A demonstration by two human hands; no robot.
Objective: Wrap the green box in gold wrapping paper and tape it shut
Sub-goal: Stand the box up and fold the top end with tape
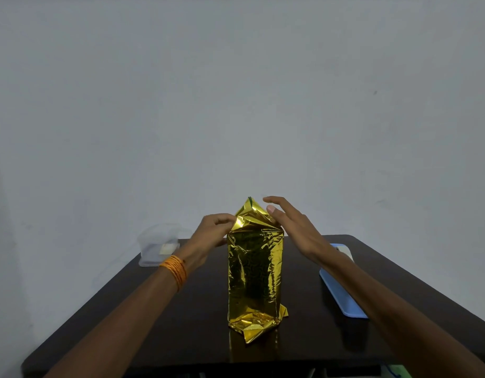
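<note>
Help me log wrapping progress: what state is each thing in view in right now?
gold wrapping paper: standing upright, top end peaked and not yet flat, bottom end crumpled.
left hand: pinches the top left flap.
right hand: open, fingers straight beside the top right flap.
clear container: at far left, lid state unclear.
blue tray: flat, partly behind the right forearm.

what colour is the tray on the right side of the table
Light blue. The tray shows in the head view, partly under the right forearm.
</note>
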